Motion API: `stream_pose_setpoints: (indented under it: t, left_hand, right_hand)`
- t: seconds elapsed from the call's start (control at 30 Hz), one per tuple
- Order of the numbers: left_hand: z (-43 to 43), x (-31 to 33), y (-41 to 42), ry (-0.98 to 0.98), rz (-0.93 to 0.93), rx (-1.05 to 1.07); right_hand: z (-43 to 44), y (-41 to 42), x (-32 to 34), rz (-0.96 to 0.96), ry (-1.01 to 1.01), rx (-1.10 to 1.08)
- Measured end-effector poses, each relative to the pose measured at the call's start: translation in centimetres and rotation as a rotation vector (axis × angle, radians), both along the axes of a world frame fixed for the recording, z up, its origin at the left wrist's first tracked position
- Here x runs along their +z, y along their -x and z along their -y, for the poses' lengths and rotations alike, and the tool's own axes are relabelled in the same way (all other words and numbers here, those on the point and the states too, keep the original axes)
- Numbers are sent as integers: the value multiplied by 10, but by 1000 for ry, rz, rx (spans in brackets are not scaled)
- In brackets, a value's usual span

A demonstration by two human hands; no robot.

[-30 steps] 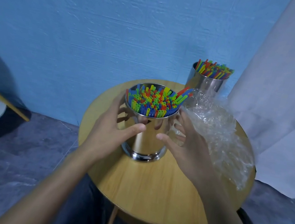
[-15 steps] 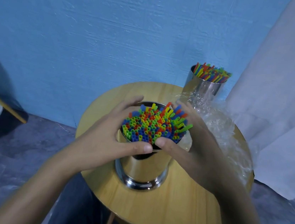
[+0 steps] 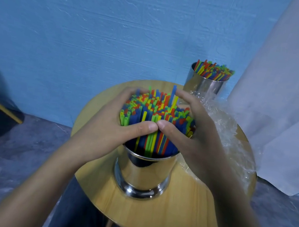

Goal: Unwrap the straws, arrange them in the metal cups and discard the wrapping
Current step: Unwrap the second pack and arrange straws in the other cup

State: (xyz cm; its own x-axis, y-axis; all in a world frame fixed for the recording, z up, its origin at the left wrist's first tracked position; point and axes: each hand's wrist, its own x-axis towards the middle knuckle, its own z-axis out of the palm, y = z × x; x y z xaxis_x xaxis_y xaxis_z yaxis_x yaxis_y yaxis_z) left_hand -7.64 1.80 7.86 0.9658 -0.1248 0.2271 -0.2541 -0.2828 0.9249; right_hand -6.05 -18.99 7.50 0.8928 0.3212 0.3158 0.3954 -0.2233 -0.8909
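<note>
Coloured straws [image 3: 154,112] clasped between both hands [image 3: 105,126] [image 3: 194,137]

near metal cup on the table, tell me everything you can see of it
The near metal cup is a shiny, steel-looking cylinder with a wider foot ring. It stands upright on the round wooden table, packed with coloured straws rising above its rim. The left hand and right hand grip the straws, not the cup's wall. Clear wrapping lies close on its right.

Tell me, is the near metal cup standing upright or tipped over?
Upright. The near metal cup stands on its base on the round wooden table, and the straws rise straight from its mouth.
</note>
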Motion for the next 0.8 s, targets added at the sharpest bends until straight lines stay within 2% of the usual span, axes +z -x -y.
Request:
stream_pose_setpoints:
  t: [0.2,0.33,0.63,0.8]
  left_hand:
    - [0,4,-6,-9,43,40]
    - [5,6,-7,46,-40,0]
    - [4,7,2,59,-59,-36]
    - [1,11,3,-8,-74,-92]
  right_hand:
    - [9,0,-9,95,70,-55]
    - [13,4,-12,78,77,-34]
    - [12,14,-9,35,89,3]
    - [11,14,-7,-11,63,-6]
